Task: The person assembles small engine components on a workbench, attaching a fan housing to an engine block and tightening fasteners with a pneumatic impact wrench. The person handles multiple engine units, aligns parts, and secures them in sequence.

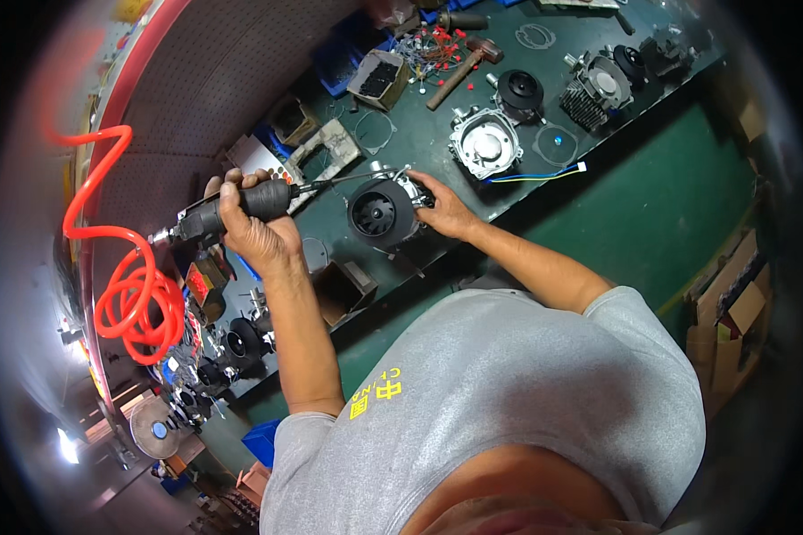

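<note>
My left hand is closed round a black pneumatic screwdriver. Its long thin bit points right and reaches the top edge of a metal housing with a black fan wheel, which sits on the green workbench. Whether the bit tip sits on a screw is too small to tell. My right hand grips the right side of that fan housing, fingertips near the bit's end. A coiled red air hose hangs at the left and runs to the screwdriver's rear.
Right of my hands stand an open metal housing, a black fan wheel and a finned housing. Farther back lie a hammer, a box of black parts and tangled wires. An open carton stands at the near edge.
</note>
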`<state>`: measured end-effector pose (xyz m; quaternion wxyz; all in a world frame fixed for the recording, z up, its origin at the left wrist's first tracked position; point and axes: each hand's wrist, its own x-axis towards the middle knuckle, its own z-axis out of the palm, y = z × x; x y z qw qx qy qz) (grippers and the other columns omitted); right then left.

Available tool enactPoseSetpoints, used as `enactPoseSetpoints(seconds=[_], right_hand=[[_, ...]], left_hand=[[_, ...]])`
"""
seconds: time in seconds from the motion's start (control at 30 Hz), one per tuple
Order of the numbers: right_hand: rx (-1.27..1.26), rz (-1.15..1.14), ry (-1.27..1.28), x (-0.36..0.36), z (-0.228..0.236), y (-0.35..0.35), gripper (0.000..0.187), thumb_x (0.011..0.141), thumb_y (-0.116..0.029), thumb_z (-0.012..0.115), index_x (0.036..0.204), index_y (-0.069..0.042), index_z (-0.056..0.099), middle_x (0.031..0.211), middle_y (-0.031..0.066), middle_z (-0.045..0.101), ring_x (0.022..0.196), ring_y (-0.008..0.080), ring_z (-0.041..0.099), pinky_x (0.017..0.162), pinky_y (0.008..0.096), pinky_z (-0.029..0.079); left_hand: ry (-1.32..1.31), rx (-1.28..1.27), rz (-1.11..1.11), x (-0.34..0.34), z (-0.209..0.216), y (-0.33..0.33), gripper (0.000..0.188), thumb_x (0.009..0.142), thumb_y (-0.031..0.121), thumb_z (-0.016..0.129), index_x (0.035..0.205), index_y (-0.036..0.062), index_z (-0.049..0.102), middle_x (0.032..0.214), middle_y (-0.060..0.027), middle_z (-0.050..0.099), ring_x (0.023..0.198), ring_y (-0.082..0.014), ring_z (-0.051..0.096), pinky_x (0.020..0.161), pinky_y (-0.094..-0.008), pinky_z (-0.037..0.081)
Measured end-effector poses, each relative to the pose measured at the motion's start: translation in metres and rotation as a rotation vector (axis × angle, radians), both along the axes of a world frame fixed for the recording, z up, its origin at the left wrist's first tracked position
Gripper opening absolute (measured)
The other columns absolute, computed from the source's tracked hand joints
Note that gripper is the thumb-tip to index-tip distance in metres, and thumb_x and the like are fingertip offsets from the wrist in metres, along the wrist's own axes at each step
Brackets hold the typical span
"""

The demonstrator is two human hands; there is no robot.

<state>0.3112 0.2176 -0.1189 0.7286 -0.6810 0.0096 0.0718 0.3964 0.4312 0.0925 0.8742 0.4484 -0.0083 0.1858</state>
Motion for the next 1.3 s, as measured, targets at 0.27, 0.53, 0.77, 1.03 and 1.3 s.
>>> enactPoseSetpoints(seconds=[0.27,0.53,0.77,1.03,1.3], right_hand=[[-0.119,-0.067,-0.086,0.002,-0.016,0.004,0.076,0.081,-0.005,0.071,0.152,-0.001,0.046,0.144,0.0196,0.059,0.135,0.0271,0.055,0.114,0.0345,0.041],[-0.142,-0.063,-0.093,0.002,-0.017,0.003,0.077,0.08,-0.009,0.072,0.152,-0.002,0.047,0.145,0.0208,0.058,0.136,0.031,0.055,0.115,0.0364,0.04],[-0.15,-0.078,-0.078,0.001,-0.02,0.004,0.075,0.08,-0.007,0.072,0.151,-0.003,0.049,0.146,0.0208,0.058,0.138,0.0304,0.053,0.116,0.037,0.04],[-0.159,-0.07,-0.061,0.001,-0.013,0.003,0.074,0.081,-0.008,0.072,0.151,-0.005,0.049,0.145,0.021,0.058,0.137,0.033,0.053,0.116,0.0383,0.04],[-0.145,-0.086,-0.085,0.001,-0.009,0.002,0.076,0.081,-0.008,0.076,0.152,-0.009,0.049,0.142,0.0217,0.059,0.133,0.0352,0.055,0.114,0.0403,0.043]], left_hand=[[0.01,0.204,0.009,-0.013,0.005,-0.03,0.037,0.091,0.004,0.071,0.125,0.0019,0.054,0.104,-0.0144,0.066,0.087,-0.0211,0.065,0.088,-0.0399,0.056],[-0.001,0.274,-0.009,-0.003,-0.019,-0.039,0.035,0.094,0.002,0.068,0.126,0.0022,0.054,0.107,-0.0148,0.067,0.09,-0.0222,0.066,0.092,-0.041,0.056],[0.014,0.308,0.007,0.003,-0.029,-0.042,0.034,0.092,0.001,0.068,0.124,0.0012,0.055,0.102,-0.014,0.067,0.086,-0.023,0.066,0.088,-0.0428,0.058],[0.014,0.332,0.011,0.002,-0.032,-0.047,0.033,0.092,-0.001,0.068,0.122,0.0018,0.057,0.103,-0.0144,0.067,0.087,-0.0233,0.067,0.088,-0.043,0.059],[-0.097,0.659,-0.178,-0.008,-0.021,-0.07,0.042,0.093,0.002,0.071,0.131,-0.0019,0.053,0.116,-0.0179,0.068,0.106,-0.0279,0.068,0.103,-0.0468,0.054]])
